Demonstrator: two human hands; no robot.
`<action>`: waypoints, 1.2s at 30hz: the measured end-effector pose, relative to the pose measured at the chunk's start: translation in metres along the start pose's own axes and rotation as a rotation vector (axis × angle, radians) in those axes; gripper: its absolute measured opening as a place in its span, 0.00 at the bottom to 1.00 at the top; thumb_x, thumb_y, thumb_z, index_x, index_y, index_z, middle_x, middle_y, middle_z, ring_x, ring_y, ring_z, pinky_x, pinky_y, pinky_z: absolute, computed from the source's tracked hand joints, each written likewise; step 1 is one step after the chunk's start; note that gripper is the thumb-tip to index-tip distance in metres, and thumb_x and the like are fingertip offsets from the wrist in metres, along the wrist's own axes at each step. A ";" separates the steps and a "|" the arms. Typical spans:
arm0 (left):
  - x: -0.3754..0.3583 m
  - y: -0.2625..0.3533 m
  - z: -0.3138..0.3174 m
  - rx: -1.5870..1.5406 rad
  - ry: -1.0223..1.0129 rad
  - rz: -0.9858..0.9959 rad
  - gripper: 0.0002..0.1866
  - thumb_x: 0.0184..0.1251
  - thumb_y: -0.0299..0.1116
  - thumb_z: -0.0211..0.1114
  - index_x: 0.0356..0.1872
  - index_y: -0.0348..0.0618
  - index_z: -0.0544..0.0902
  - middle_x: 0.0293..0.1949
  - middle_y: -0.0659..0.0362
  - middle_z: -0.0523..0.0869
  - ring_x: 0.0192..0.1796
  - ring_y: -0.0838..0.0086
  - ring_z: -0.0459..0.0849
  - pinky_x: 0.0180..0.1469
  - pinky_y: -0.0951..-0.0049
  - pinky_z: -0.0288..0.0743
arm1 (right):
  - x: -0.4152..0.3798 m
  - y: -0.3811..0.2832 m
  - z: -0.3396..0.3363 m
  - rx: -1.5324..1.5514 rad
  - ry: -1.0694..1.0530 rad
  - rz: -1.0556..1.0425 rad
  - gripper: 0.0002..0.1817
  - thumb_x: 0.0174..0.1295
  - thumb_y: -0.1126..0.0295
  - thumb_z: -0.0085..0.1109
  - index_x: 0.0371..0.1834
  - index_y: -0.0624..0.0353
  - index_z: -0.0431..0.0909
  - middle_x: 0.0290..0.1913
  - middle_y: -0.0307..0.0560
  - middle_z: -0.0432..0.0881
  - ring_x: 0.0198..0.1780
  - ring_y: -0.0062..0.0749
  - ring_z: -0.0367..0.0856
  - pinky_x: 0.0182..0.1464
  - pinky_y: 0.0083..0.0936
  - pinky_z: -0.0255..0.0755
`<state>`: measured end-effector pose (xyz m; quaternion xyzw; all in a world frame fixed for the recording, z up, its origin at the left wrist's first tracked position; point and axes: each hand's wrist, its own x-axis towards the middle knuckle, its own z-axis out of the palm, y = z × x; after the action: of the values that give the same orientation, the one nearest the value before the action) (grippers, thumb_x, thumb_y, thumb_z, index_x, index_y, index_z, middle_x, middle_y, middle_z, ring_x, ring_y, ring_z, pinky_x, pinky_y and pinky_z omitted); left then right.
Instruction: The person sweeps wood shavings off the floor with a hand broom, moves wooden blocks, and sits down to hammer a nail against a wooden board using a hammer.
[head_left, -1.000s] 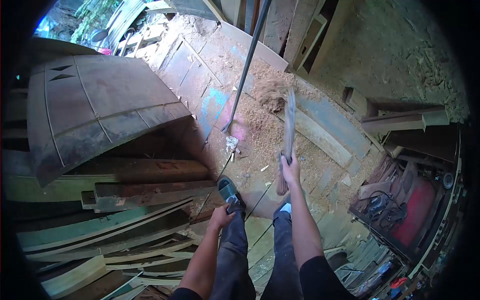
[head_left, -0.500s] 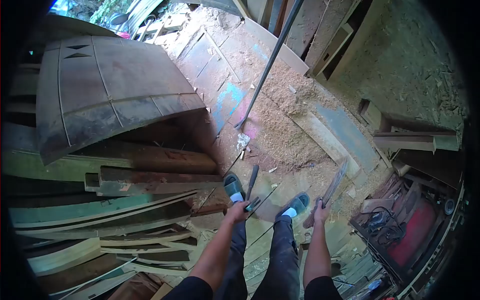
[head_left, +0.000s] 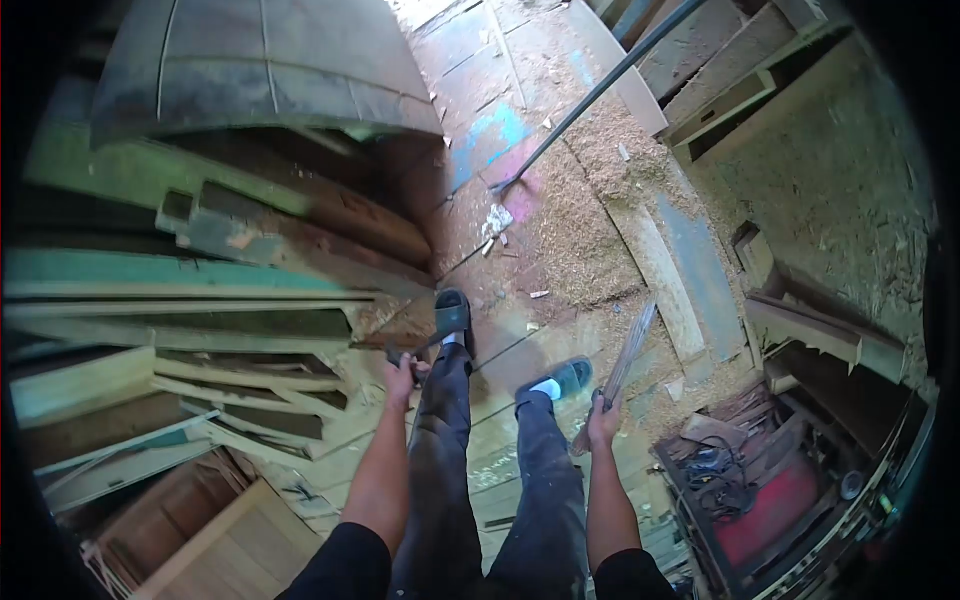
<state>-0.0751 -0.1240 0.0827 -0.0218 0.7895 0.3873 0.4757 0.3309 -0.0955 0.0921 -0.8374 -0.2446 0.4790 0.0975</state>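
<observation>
"So, which step is showing?"

"A carrying one, I'd judge. I see the right hand (head_left: 603, 422) wrapped round a bundle of thin sticks (head_left: 632, 345), beside the right sandal (head_left: 571, 376). The left hand (head_left: 400, 382) is closed on a dark tool (head_left: 393, 353), its kind unclear to me, near the left leg (head_left: 443, 400)."

"Next move?"

"I'd say it calls for keeping both clear of the feet."

"Surface, room?"

"Shavings (head_left: 595, 255) strewn over a seamed floor (head_left: 508, 352), a pole (head_left: 600, 94) slanting above, timbers (head_left: 330, 210) stacked leftward."
</observation>
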 end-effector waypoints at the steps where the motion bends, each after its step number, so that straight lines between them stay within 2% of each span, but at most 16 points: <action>1: 0.017 -0.021 -0.020 -0.021 -0.027 -0.041 0.11 0.74 0.29 0.54 0.48 0.40 0.61 0.33 0.53 0.78 0.34 0.62 0.88 0.34 0.63 0.84 | 0.018 0.037 0.003 -0.060 0.049 -0.163 0.37 0.68 0.60 0.54 0.76 0.61 0.51 0.67 0.67 0.69 0.64 0.54 0.73 0.64 0.39 0.67; 2: 0.026 -0.038 -0.034 -0.105 0.006 -0.075 0.12 0.74 0.29 0.54 0.49 0.41 0.62 0.33 0.53 0.78 0.35 0.61 0.88 0.34 0.60 0.84 | 0.029 0.061 0.004 -0.116 0.096 -0.323 0.37 0.68 0.61 0.53 0.77 0.61 0.51 0.67 0.66 0.69 0.65 0.53 0.73 0.65 0.38 0.66; 10: 0.032 -0.098 -0.085 0.101 0.172 -0.376 0.13 0.74 0.33 0.56 0.53 0.58 0.65 0.35 0.61 0.83 0.32 0.72 0.82 0.37 0.56 0.73 | -0.006 0.066 -0.058 -0.265 -0.051 0.036 0.37 0.68 0.60 0.54 0.77 0.59 0.51 0.65 0.67 0.71 0.62 0.51 0.75 0.62 0.37 0.67; 11: 0.033 -0.107 -0.088 0.159 0.158 -0.396 0.17 0.73 0.37 0.58 0.58 0.62 0.65 0.34 0.66 0.83 0.37 0.77 0.81 0.35 0.65 0.70 | 0.014 0.119 -0.064 -0.330 0.017 -0.209 0.37 0.69 0.60 0.55 0.77 0.60 0.52 0.63 0.67 0.72 0.59 0.52 0.76 0.61 0.37 0.68; 16: 0.046 -0.140 -0.093 0.421 0.183 -0.315 0.22 0.69 0.31 0.61 0.63 0.52 0.69 0.33 0.62 0.83 0.36 0.78 0.80 0.32 0.62 0.73 | 0.020 0.169 -0.077 -0.468 0.075 -0.365 0.36 0.69 0.59 0.55 0.76 0.61 0.53 0.59 0.65 0.75 0.54 0.49 0.78 0.57 0.37 0.71; 18: 0.073 -0.170 -0.114 0.471 0.237 -0.187 0.22 0.66 0.31 0.63 0.61 0.44 0.71 0.35 0.55 0.84 0.35 0.68 0.84 0.35 0.59 0.77 | 0.024 0.190 -0.079 -0.539 0.117 -0.432 0.37 0.69 0.59 0.55 0.76 0.62 0.52 0.54 0.63 0.78 0.50 0.46 0.80 0.54 0.36 0.73; 20: 0.105 -0.187 -0.139 0.694 0.335 -0.052 0.23 0.64 0.33 0.64 0.59 0.40 0.71 0.38 0.46 0.85 0.39 0.53 0.86 0.40 0.53 0.78 | 0.035 0.213 -0.080 -0.460 0.061 -0.248 0.37 0.69 0.59 0.55 0.76 0.59 0.52 0.37 0.53 0.80 0.29 0.35 0.80 0.32 0.31 0.75; 22: 0.132 -0.196 -0.168 0.796 0.414 -0.044 0.21 0.64 0.32 0.61 0.56 0.37 0.71 0.41 0.40 0.84 0.44 0.43 0.84 0.46 0.49 0.76 | 0.038 0.220 -0.071 -0.476 0.097 -0.454 0.36 0.69 0.60 0.55 0.76 0.59 0.51 0.28 0.44 0.75 0.18 0.25 0.70 0.20 0.26 0.66; 24: 0.140 -0.181 -0.177 1.114 0.376 0.086 0.18 0.64 0.31 0.57 0.53 0.33 0.71 0.41 0.38 0.83 0.46 0.43 0.83 0.46 0.47 0.76 | 0.022 0.190 -0.062 -0.242 0.037 -0.237 0.35 0.70 0.62 0.54 0.77 0.57 0.51 0.29 0.42 0.75 0.21 0.24 0.70 0.22 0.24 0.67; 26: 0.167 -0.195 -0.205 1.183 0.400 0.205 0.16 0.63 0.28 0.54 0.51 0.33 0.71 0.38 0.36 0.83 0.45 0.42 0.83 0.43 0.48 0.76 | 0.036 0.203 -0.058 -0.336 0.102 -0.473 0.35 0.70 0.64 0.54 0.78 0.55 0.50 0.28 0.39 0.73 0.21 0.20 0.68 0.22 0.21 0.66; 28: 0.221 -0.248 -0.269 1.389 0.229 0.440 0.15 0.63 0.27 0.54 0.50 0.33 0.71 0.37 0.36 0.83 0.43 0.42 0.83 0.41 0.48 0.76 | 0.003 0.146 -0.045 -0.160 0.016 -0.081 0.35 0.70 0.66 0.54 0.78 0.53 0.51 0.29 0.38 0.72 0.22 0.19 0.68 0.23 0.19 0.65; 30: 0.196 -0.194 -0.223 1.271 0.313 0.139 0.17 0.63 0.27 0.56 0.53 0.34 0.71 0.35 0.36 0.82 0.42 0.42 0.83 0.41 0.47 0.76 | 0.030 0.202 -0.067 -0.318 0.037 -0.282 0.34 0.71 0.66 0.53 0.78 0.53 0.51 0.29 0.37 0.71 0.21 0.17 0.66 0.22 0.17 0.62; 32: 0.204 -0.201 -0.216 1.395 0.194 0.138 0.18 0.63 0.28 0.57 0.53 0.35 0.72 0.36 0.38 0.83 0.42 0.43 0.83 0.41 0.49 0.77 | 0.006 0.143 -0.056 -0.248 -0.109 0.103 0.34 0.71 0.66 0.52 0.76 0.63 0.51 0.69 0.63 0.65 0.65 0.45 0.69 0.67 0.33 0.59; 33: 0.200 -0.200 -0.217 1.515 0.085 0.143 0.18 0.63 0.28 0.59 0.53 0.36 0.73 0.36 0.40 0.83 0.42 0.44 0.84 0.42 0.50 0.78 | 0.005 0.156 -0.060 -0.494 -0.017 -0.302 0.34 0.71 0.66 0.52 0.76 0.63 0.51 0.69 0.65 0.65 0.67 0.49 0.68 0.68 0.35 0.59; 35: 0.177 -0.169 -0.162 1.776 0.009 0.020 0.18 0.59 0.31 0.64 0.50 0.39 0.78 0.48 0.43 0.82 0.54 0.52 0.81 0.49 0.57 0.80 | -0.004 0.176 -0.079 -0.520 -0.049 -0.210 0.34 0.70 0.66 0.52 0.76 0.63 0.51 0.69 0.65 0.65 0.67 0.51 0.67 0.68 0.35 0.59; 36: 0.197 -0.180 -0.160 1.874 -0.259 0.106 0.21 0.57 0.33 0.65 0.53 0.41 0.79 0.50 0.40 0.80 0.57 0.52 0.79 0.54 0.55 0.78 | -0.009 0.181 -0.085 -0.533 -0.073 -0.139 0.35 0.70 0.66 0.52 0.77 0.62 0.51 0.70 0.66 0.65 0.68 0.53 0.66 0.69 0.36 0.58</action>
<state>-0.2275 -0.2850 -0.1350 0.4480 0.7201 -0.3837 0.3653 0.4567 -0.2497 0.0720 -0.7969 -0.4221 0.4198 -0.1028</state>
